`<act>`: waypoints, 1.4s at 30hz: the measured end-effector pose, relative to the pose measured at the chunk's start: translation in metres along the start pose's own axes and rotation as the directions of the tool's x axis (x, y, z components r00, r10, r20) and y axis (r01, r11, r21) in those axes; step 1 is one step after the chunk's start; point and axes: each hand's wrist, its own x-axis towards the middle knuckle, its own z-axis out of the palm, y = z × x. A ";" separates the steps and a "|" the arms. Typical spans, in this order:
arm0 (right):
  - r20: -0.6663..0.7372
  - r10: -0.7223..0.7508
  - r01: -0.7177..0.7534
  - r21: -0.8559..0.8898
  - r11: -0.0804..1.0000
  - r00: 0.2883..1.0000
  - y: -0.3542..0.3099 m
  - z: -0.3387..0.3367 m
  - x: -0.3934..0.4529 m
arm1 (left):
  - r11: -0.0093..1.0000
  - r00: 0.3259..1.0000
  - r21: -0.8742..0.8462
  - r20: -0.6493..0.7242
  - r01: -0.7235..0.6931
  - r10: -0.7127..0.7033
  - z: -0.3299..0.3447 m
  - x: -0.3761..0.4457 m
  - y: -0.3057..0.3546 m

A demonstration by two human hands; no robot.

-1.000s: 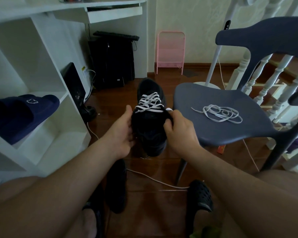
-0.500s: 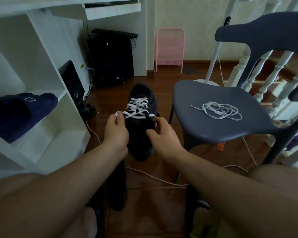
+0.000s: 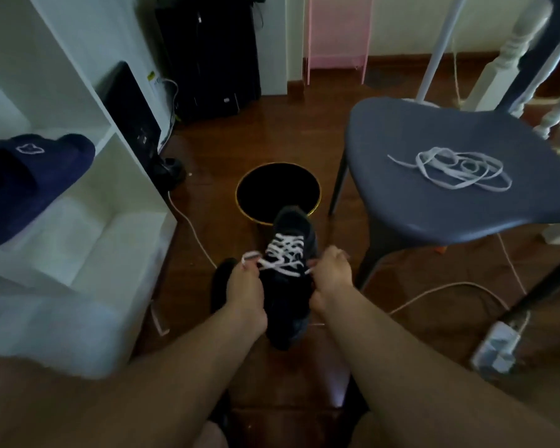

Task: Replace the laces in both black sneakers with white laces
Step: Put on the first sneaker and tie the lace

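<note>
Held black sneaker (image 3: 290, 282) between 2 hands, toe pointing away. Left hand (image 3: 244, 291) pinched white lace (image 3: 282, 257) end at left; right hand (image 3: 332, 279) pinched other end at right.

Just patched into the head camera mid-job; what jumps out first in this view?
Centre frame, both hands work a black sneaker with white laces: the left hand pinches one lace end, the right hand the other. A loose white lace lies coiled on the grey chair at right.
</note>
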 end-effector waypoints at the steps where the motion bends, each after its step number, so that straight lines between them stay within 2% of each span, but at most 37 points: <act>1: -0.055 0.031 -0.030 0.016 0.999 0.998 0.015 -0.007 0.009 | 0.992 0.992 -0.054 -0.037 0.118 -0.120 -0.008 0.021 -0.022; 3: -0.152 0.113 -0.100 0.094 0.991 0.982 0.037 -0.026 0.024 | 0.940 0.947 -0.157 -0.062 0.303 -0.315 -0.019 0.049 -0.055; 4: -0.184 0.144 -0.122 0.121 0.985 0.972 0.045 -0.035 0.032 | 0.919 0.930 -0.200 -0.076 0.340 -0.361 -0.020 0.045 -0.058; 7: -0.233 0.245 -0.196 0.212 0.957 0.941 0.065 -0.053 0.055 | 0.909 0.910 -0.247 -0.162 0.336 -0.380 -0.023 0.053 -0.072; 9: -0.210 0.327 -0.271 0.256 0.928 0.922 0.074 -0.055 0.071 | 0.893 0.889 -0.243 -0.174 0.378 -0.423 -0.021 0.065 -0.083; 12: -0.204 0.359 -0.322 0.192 0.927 0.911 0.083 -0.055 0.094 | 0.879 0.860 -0.258 -0.225 0.401 -0.459 -0.021 0.089 -0.096; 14: -0.237 0.390 -0.378 0.096 0.921 0.890 0.090 -0.060 0.113 | 0.890 0.850 -0.229 -0.279 0.394 -0.448 -0.028 0.112 -0.105; 16: -0.291 0.350 -0.400 -0.133 0.907 0.890 0.099 -0.070 0.135 | 0.909 0.847 -0.157 -0.330 0.386 -0.417 -0.035 0.136 -0.113; 17: -0.296 0.304 -0.394 -0.318 0.862 0.905 0.100 -0.075 0.143 | 0.915 0.847 -0.114 -0.347 0.388 -0.402 -0.040 0.149 -0.115; 19: -0.241 0.221 -0.327 -0.704 0.630 0.945 0.099 -0.082 0.155 | 0.921 0.859 0.005 -0.362 0.390 -0.362 -0.042 0.167 -0.113; 21: -0.140 0.206 -0.210 -0.905 0.371 0.968 0.098 -0.084 0.164 | 0.879 0.910 0.300 -0.305 0.370 -0.279 -0.040 0.183 -0.108; 22: -0.065 0.210 -0.125 -0.949 0.289 0.976 0.099 -0.083 0.168 | 0.817 0.946 0.484 -0.229 0.315 -0.230 -0.037 0.190 -0.107; 24: 0.095 0.222 0.039 -0.969 0.244 0.970 0.105 -0.077 0.175 | 0.648 0.986 0.748 -0.051 0.144 -0.160 -0.031 0.198 -0.109; 26: 0.179 0.215 0.109 -0.947 0.303 0.960 0.115 -0.071 0.181 | 0.502 0.991 0.865 0.073 -0.005 -0.116 -0.027 0.201 -0.114; 28: 0.207 0.204 0.128 -0.930 0.345 0.957 0.122 -0.065 0.184 | 0.417 0.988 0.904 0.138 -0.095 -0.075 -0.027 0.202 -0.119; 33: 0.221 0.199 0.128 -0.909 0.397 0.955 0.134 -0.058 0.185 | 0.337 0.964 0.907 0.264 -0.250 0.004 -0.037 0.200 -0.124; 36: 0.226 0.212 0.134 -0.917 0.377 0.951 0.134 -0.056 0.184 | 0.280 0.948 0.912 0.317 -0.299 -0.021 -0.039 0.201 -0.125; 39: 0.214 0.215 0.128 -0.926 0.354 0.953 0.134 -0.055 0.182 | 0.143 0.926 0.919 0.376 -0.367 -0.040 -0.031 0.203 -0.124; 41: 0.207 0.215 0.129 -0.936 0.329 0.955 0.133 -0.057 0.182 | 0.064 0.926 0.926 0.374 -0.371 -0.047 -0.027 0.202 -0.125; 42: 0.214 0.225 0.143 -0.945 0.294 0.951 0.131 -0.058 0.181 | 0.065 0.934 0.934 0.353 -0.350 -0.047 -0.026 0.202 -0.126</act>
